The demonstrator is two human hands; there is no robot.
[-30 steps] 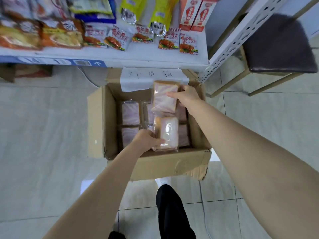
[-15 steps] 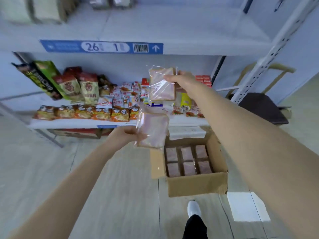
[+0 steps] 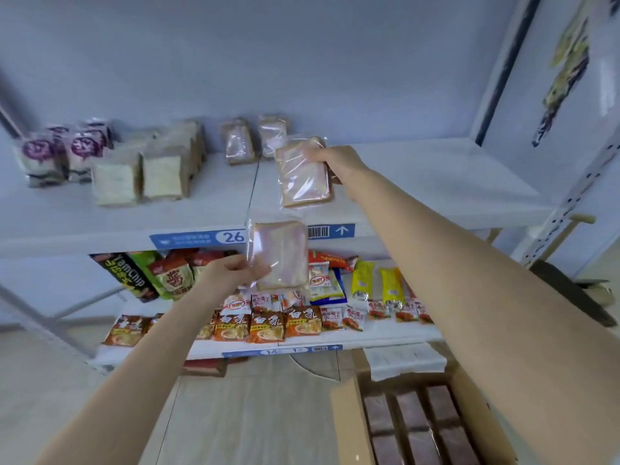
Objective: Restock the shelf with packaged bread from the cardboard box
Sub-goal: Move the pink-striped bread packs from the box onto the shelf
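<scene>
My right hand [image 3: 337,161] grips a clear-wrapped bread packet [image 3: 303,174] and holds it above the white upper shelf [image 3: 419,182], just in front of two bread packets [image 3: 255,140] standing at the back. My left hand [image 3: 231,271] pinches a second bread packet [image 3: 280,255] by its left edge, lower down, in front of the shelf's blue label strip [image 3: 231,237]. The cardboard box [image 3: 349,421] lies open on the floor at the bottom right, with several dark-looking bread packets [image 3: 412,417] inside.
White loaves [image 3: 147,176] and purple-labelled bags [image 3: 63,149] fill the upper shelf's left part. The lower shelf [image 3: 379,333] carries snack and noodle packets. A perforated white upright [image 3: 577,193] and a dark chair seat [image 3: 570,293] stand at the right.
Both hands have risen from the box with a bread packet each. My view has tilted up; the right packet is now over the upper shelf, and the left packet is level with its label strip.
</scene>
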